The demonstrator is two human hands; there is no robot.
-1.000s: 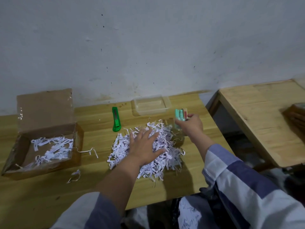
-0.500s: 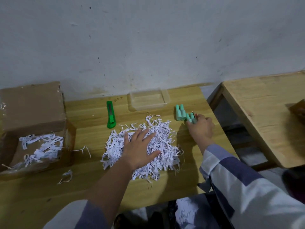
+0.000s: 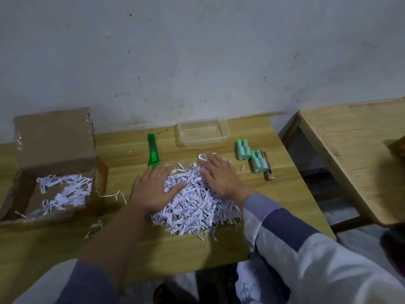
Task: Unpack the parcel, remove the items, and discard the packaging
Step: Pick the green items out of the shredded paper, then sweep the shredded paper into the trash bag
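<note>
On the table (image 3: 285, 194), mint tubes (image 3: 252, 155) lie lengthwise, caps toward the wall.

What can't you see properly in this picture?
Head view only:
- Anything buried in the shredded paper pile: both hands, left hand and right hand, cover it.
- Cardboard box: the left edge cuts it off.
- Mint-green items: too small to identify.
- Brown object: cut by the right edge.

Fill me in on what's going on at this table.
A person is unpacking a parcel. Both hands, the left hand and right hand, rest flat on a pile of shredded paper on the wooden table. The cardboard box stands open on the left, some shreds inside. Small green items lie to the right, a green utility knife behind.
</note>
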